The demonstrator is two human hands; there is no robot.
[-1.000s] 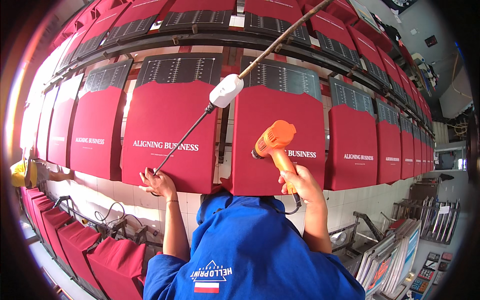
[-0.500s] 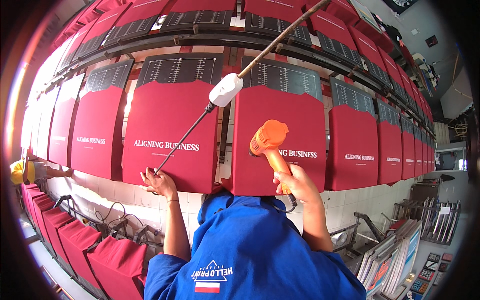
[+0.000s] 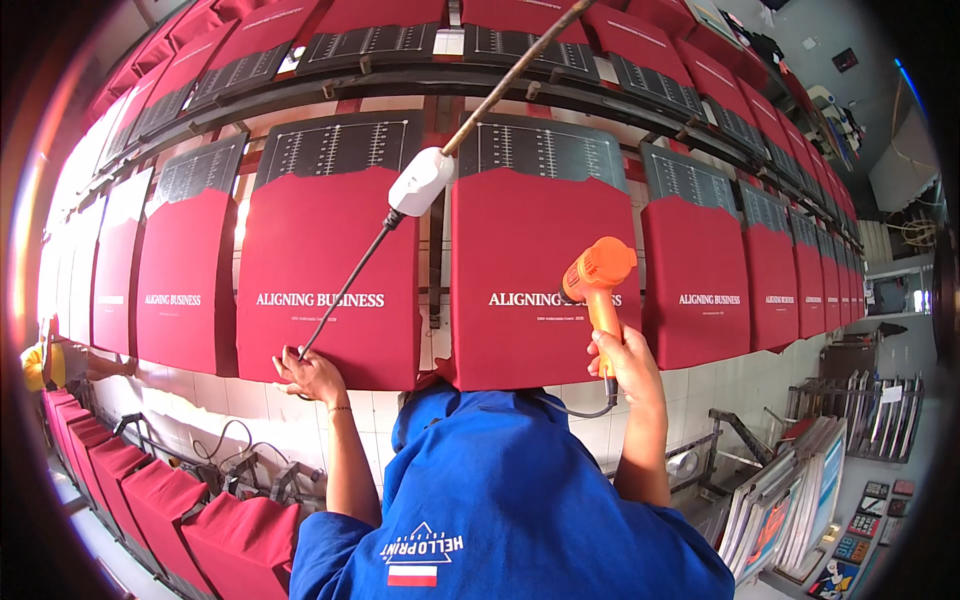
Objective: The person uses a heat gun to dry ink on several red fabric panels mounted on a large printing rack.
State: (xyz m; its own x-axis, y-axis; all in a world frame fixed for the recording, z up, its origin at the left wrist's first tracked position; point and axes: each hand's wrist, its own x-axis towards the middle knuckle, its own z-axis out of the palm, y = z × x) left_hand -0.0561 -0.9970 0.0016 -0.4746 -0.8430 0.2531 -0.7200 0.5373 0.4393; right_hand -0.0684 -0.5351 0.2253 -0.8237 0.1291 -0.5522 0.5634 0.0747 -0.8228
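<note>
With our right hand [image 3: 626, 366], we gripped a heat gun [image 3: 602, 268] over red cloth [image 3: 535, 235]; our left hand [image 3: 312, 379] held a cord [image 3: 358, 268].

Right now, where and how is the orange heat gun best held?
Probably by the slim handle, from the near side, where the right hand holds it: the handle extends toward the person, narrower than the bulky body, and sits away from the nozzle at the body's left.
</note>
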